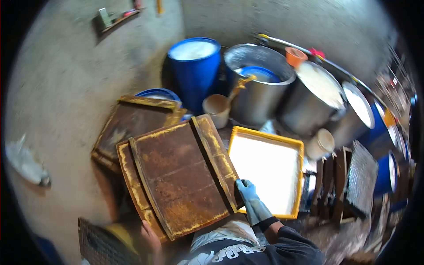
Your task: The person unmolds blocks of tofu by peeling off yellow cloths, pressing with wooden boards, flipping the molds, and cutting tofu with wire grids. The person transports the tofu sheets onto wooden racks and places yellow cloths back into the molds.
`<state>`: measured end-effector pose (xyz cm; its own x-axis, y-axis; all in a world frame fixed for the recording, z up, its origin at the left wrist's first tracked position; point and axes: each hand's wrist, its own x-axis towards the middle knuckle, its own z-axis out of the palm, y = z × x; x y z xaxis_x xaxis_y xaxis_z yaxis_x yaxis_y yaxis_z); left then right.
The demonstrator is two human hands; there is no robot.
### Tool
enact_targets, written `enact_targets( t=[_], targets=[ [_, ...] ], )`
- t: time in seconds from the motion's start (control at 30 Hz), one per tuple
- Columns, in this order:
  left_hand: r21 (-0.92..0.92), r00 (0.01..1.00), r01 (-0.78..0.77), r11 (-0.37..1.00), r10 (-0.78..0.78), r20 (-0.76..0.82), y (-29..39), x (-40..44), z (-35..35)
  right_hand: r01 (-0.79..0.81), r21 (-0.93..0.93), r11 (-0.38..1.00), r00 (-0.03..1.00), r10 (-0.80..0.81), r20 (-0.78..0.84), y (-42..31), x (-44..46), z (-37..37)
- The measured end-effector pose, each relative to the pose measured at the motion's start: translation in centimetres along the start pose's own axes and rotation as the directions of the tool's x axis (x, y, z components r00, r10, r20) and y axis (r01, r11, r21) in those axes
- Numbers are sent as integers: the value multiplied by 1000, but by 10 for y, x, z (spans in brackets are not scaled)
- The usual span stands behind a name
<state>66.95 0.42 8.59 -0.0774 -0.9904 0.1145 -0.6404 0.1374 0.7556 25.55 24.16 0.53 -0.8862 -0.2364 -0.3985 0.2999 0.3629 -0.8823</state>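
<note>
Hands: well apart, on opposite edges of one brown panel (179,170).
Right hand (249,194): blue-gloved, clamped on the panel's right edge near the lower corner.
Left hand (151,236): no glove, at the panel's lower-left edge; fingers mostly hidden, can't tell how tightly they close.
Brown panel: in front of the torso, tilted, face with two raised strips up. Yellowish crust along the edges. Wide hand spacing presumably because it's broad and would tip on one hand.
Yellow-rimmed tray (269,136): just right of the panel, filled with white stuff, glare hides texture. Looks level, likely so the fill sits even. Panel corner overlaps its left side in view; contact unclear.
Second brown panel (137,115): behind the held one, leaning at an angle by the wall, probably to save floor space.
Beige bucket (216,110): beyond the panel, beside the blue drum (194,81) and large metal vat (258,104).
Vessels: lined along the wall, presumably to leave standing room.
Upright boards (327,185): right side, on edge, probably for compact storage.
</note>
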Motion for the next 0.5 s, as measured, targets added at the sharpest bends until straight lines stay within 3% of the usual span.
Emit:
enact_targets(
  t=[0.07,0.1,0.13,0.2,0.27,0.47,0.5],
  targets=[
    [-72,984,-64,995,75,163,10,-12,31,-75,14,997,989,76,-125,25,-20,-64],
    [-133,956,22,991,18,294,75,-29,38,-120,14,993,975,120,-188,38,-28,-96],
    [-81,942,-31,996,56,330,72,-32,64,12,-110,994,953,-44,-301,62,-31,-126],
    [-145,874,-38,989,103,475,88,-43,118,-101,-100,990,911,51,-408,84,-42,-181],
    [-115,828,-134,984,175,534,93,-56,177,-180,-136,974,870,94,-484,104,-47,-231],
    [6,738,-181,983,132,661,154,-103,290,-331,-145,933,824,211,-526,133,-21,-324],
    [-25,733,-183,983,154,662,168,-109,298,-311,-189,931,827,167,-537,141,-12,-331]
  ],
)
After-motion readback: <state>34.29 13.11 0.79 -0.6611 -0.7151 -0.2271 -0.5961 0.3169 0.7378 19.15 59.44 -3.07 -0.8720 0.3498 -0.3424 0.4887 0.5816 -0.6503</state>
